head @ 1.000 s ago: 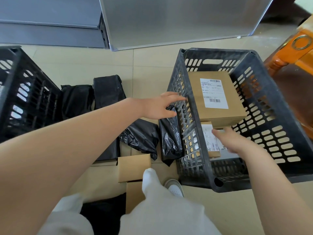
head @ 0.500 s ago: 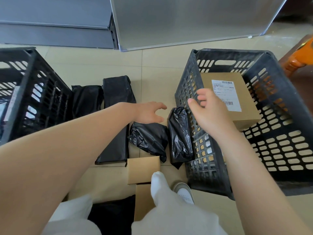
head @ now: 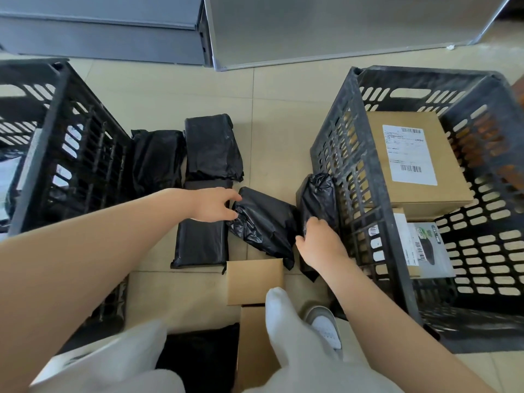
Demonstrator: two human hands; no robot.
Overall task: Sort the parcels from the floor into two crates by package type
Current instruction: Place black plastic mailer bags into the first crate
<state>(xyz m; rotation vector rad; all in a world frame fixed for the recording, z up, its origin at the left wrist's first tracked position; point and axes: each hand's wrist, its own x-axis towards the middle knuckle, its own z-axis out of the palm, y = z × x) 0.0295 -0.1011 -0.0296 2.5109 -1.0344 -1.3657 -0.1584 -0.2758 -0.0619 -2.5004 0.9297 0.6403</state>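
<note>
Several black plastic-bag parcels lie on the tiled floor between two black crates. My left hand [head: 213,204] touches the upper left edge of a crumpled black bag parcel [head: 265,221] in the middle, fingers loosely bent. My right hand [head: 319,241] grips a narrow black bag parcel [head: 319,198] that leans against the right crate [head: 334,154]. The right crate holds a large labelled cardboard box [head: 408,160] and smaller boxes under it. The left crate [head: 62,143] stands at the left; its contents are mostly hidden. A small cardboard box [head: 253,280] lies by my knee.
More black parcels [head: 212,146] lie further back and one flat one [head: 200,242] under my left wrist. A metal-framed board [head: 326,26] leans at the back. My white-trousered knees and a shoe [head: 326,326] fill the bottom. Another box [head: 255,344] sits between my legs.
My right hand left the right crate and came down onto the narrow black parcel beside it. My left hand moved down to the crumpled black parcel.
</note>
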